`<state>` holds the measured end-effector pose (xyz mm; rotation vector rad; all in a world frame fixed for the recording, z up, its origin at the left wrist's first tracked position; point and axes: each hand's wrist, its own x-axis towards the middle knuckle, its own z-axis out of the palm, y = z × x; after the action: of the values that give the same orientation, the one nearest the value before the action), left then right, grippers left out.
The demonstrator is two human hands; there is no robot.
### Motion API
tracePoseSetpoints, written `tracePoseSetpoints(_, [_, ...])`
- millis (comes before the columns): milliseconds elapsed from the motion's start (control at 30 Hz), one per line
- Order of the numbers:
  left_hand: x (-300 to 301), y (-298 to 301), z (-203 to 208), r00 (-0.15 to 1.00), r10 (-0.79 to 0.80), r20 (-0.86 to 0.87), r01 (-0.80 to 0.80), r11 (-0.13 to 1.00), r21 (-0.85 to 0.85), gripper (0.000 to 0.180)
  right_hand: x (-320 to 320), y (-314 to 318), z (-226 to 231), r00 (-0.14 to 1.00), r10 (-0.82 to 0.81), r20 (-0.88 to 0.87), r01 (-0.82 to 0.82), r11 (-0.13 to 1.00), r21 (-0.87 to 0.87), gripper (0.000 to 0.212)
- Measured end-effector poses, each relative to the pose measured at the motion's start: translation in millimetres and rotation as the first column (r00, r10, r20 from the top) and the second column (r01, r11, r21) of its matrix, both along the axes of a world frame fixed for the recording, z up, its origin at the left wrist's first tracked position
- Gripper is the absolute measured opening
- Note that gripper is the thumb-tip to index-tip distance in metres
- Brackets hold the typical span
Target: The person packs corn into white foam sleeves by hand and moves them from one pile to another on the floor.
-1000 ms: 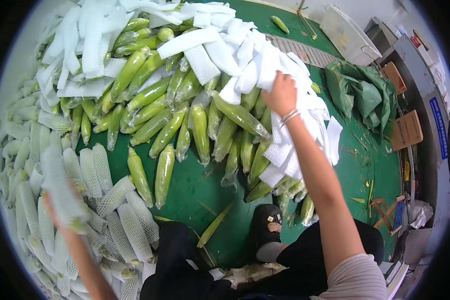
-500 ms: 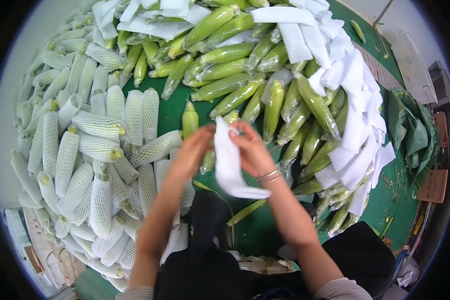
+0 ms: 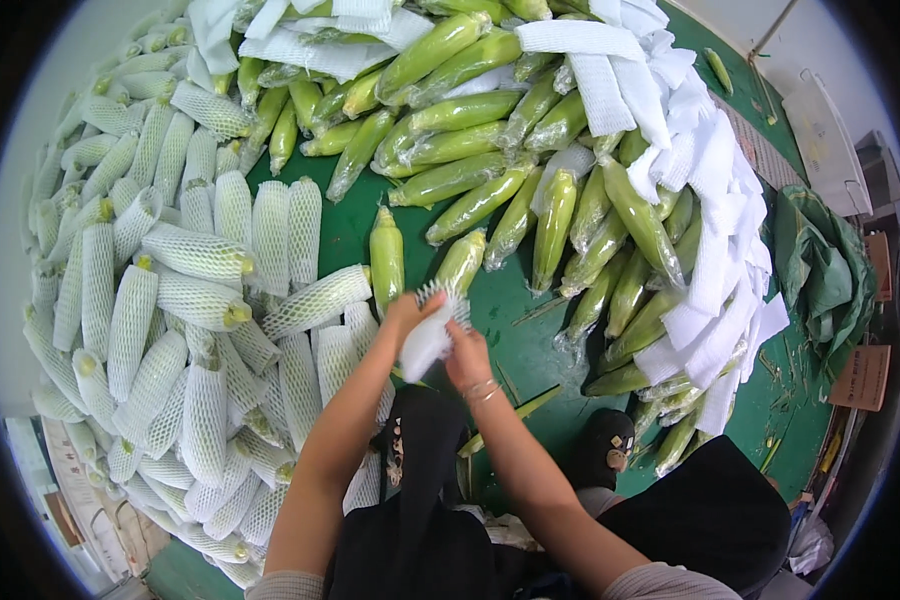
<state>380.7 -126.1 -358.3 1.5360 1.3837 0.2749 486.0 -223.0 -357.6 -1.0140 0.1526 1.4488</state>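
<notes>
A white foam net sleeve [image 3: 426,346] is bunched between my two hands at the middle of the view. Its frilled open edge meets the near end of a green ear of corn [image 3: 461,262] in clear film, which points away from me. My left hand [image 3: 402,317] closes on the sleeve's left side, while my right hand [image 3: 466,358] grips it from the right. How far the corn reaches inside is hidden by the hands. Just left of them lies another ear of corn [image 3: 386,255], unsleeved, close to my left fingers.
Sleeved ears of corn [image 3: 202,415] are heaped on the left. Film-wrapped ears [image 3: 460,180] lie ahead and right, with loose flat foam sleeves [image 3: 705,230] over the pile's right side. A green floor [image 3: 525,345], a dark shoe [image 3: 602,447] and a crumpled green sack [image 3: 820,270] also show.
Both hands have moved down toward me. The sleeve, hanging long and flat before, is now bunched with its edge spread at the corn's end. The right hand has moved left.
</notes>
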Motion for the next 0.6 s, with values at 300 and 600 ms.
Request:
tracePoseSetpoints(300, [15.1,-90.7,71.8,0.553,0.261,0.792,0.145,0.905,-0.399,0.029,55.8,-35.6,177.5,0.385,0.443,0.81,-0.322,0.887,-0.331,0.031])
tracePoseSetpoints(600, [56.4,-66.8,59.4,0.509,0.72,0.472,-0.464,0.691,-0.554,0.023,75.5,-0.3,22.2,0.745,0.026,0.667,-0.025,1.0,-0.01,0.018])
